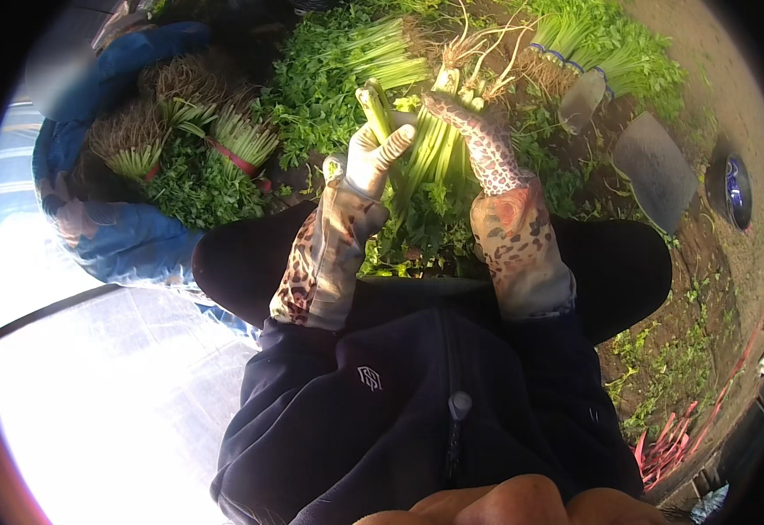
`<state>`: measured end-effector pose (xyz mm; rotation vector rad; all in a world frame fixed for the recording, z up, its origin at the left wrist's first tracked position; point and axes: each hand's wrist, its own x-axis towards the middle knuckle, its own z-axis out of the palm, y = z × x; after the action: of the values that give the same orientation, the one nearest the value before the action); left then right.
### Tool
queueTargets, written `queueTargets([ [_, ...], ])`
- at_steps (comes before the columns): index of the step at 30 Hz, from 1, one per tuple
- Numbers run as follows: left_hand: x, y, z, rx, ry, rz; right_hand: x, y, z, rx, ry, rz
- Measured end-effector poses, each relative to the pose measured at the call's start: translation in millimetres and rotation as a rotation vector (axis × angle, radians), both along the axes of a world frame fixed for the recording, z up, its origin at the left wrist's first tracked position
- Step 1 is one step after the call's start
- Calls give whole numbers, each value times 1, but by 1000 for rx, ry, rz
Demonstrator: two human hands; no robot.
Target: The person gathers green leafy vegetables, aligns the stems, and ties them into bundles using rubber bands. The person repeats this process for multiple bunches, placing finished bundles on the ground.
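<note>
My left hand [377,152], in a pale glove, is closed round a few thick green stalks [374,111] whose ends point up and away from me. Just to its right, my right hand [480,134], in a leopard-print glove, lies over the root end of several rooted celery-like stalks [438,134]. Its fingers lie along the stalks near the pale roots [457,52], but their grip is partly hidden. The leaves of these stalks hang down between my knees.
Left, a blue cloth wrap [119,236] holds bundles with red ties [231,156]. Ahead lie loose stalks [388,56]; front right, bundles with blue bands [556,56]. Right are a flat grey plate [656,170] and a round container of blue bands [738,190]; red strips [667,449] lie lower right.
</note>
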<state>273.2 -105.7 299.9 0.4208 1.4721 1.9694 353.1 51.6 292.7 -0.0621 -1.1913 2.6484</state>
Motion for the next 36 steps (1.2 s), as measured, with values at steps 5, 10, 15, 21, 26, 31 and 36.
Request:
queueTargets([
  [5,-9,1,-4,-108,66,89,2,-13,25,196,-279,-207],
  [10,0,32,3,-9,339,168,3,-12,-3,-159,26,-147],
  [15,2,30,-17,-33,294,199,-7,-23,11,106,-134,-275],
  [21,23,39,-19,103,461,99,-2,-22,18,-57,6,-304],
  [26,27,22,8,-127,579,-222,6,-8,15,489,-268,-370],
  [31,-4,-5,-2,-250,343,-395,6,-17,26,278,-187,-492],
  [36,-18,-62,10,-562,520,-642,13,29,-9,-494,227,-280],
])
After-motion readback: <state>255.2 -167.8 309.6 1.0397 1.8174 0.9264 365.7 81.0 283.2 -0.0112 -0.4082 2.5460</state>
